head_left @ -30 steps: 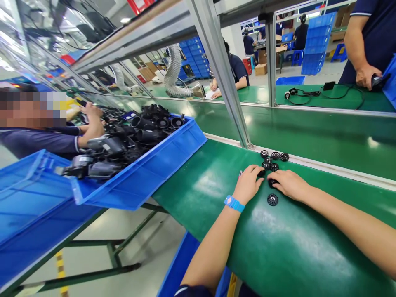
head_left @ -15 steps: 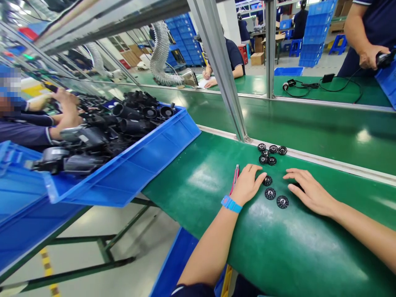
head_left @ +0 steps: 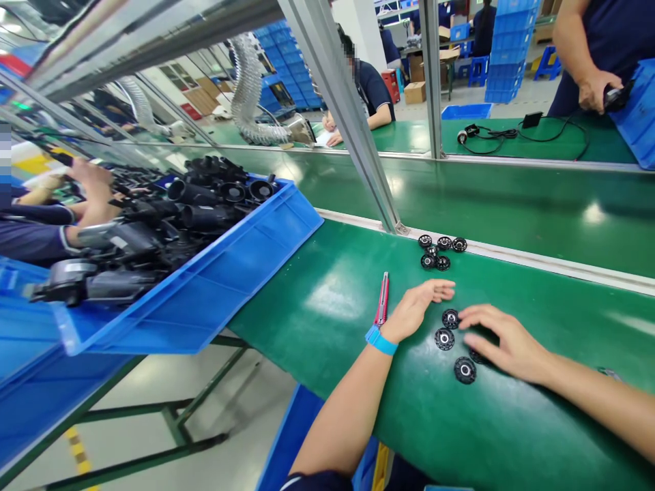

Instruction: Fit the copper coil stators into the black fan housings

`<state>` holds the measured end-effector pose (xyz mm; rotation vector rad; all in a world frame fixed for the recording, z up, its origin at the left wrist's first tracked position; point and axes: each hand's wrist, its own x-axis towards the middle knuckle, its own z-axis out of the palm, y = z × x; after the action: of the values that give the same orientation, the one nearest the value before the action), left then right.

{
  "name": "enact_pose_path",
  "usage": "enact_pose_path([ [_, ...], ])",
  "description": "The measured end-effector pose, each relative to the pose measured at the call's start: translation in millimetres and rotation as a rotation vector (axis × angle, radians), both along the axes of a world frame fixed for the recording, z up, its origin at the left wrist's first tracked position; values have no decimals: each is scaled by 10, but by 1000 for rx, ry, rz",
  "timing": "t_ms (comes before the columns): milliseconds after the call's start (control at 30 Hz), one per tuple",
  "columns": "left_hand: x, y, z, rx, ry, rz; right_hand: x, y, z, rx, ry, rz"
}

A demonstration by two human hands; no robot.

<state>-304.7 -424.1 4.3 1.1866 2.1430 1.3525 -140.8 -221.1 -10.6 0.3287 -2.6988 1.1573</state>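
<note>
Several small black slotted wheels lie flat on the green worktable (head_left: 327, 334). Close to my hands are the upper wheel (head_left: 451, 318), another just below it (head_left: 444, 339) and the nearest one (head_left: 465, 370); a further wheel (head_left: 476, 356) is partly covered by my right hand. My left hand (head_left: 415, 308), with a blue wristband, is open, fingers stretched out above and left of these wheels. My right hand (head_left: 504, 343) is open too, thumb and fingers apart, its fingertips at the upper wheel's right edge. Beside my left wrist lies a red utility knife (head_left: 383, 300).
A small cluster of more black wheels (head_left: 443, 262) sits by the white rail (head_left: 516, 259). On the left, a blue crate (head_left: 245, 273) is heaped with black motor-like housings (head_left: 199, 204). A slanted metal post (head_left: 353, 116) rises behind the table. Co-workers are at left and across.
My right hand has moved left and nearer, onto the wheels. My left fingers have straightened and come off the wheel. The nearby wheels are rearranged, with one more among them. The view has shifted slightly.
</note>
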Motion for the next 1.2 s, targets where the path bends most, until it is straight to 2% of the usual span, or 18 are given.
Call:
enact_pose_path([
  [100,-158,129,-46,15,123,239,-501,218,-61,24,99,-203],
  [167,-276,223,-77,9,216,333,-897,355,-134,53,159,-308],
  [267,-405,317,-132,-26,306,358,-1363,484,-250,74,214,-405],
  [367,-450,312,-195,-73,337,368,-1539,538,-368,81,228,-419],
  [533,-430,204,-248,-160,312,373,-1346,521,-486,106,233,-370],
  [700,-428,195,-267,-249,291,346,-959,418,-445,160,217,-244],
  [800,-449,190,-283,-263,309,344,-772,399,-403,156,212,-217],
  [1000,-477,118,-259,-212,340,373,-738,488,-342,71,160,-200],
  [1100,-468,89,-183,-177,317,293,-756,522,-322,27,71,-132],
  [1200,-438,71,-100,-168,269,146,-718,525,-284,-9,-15,-61],
])
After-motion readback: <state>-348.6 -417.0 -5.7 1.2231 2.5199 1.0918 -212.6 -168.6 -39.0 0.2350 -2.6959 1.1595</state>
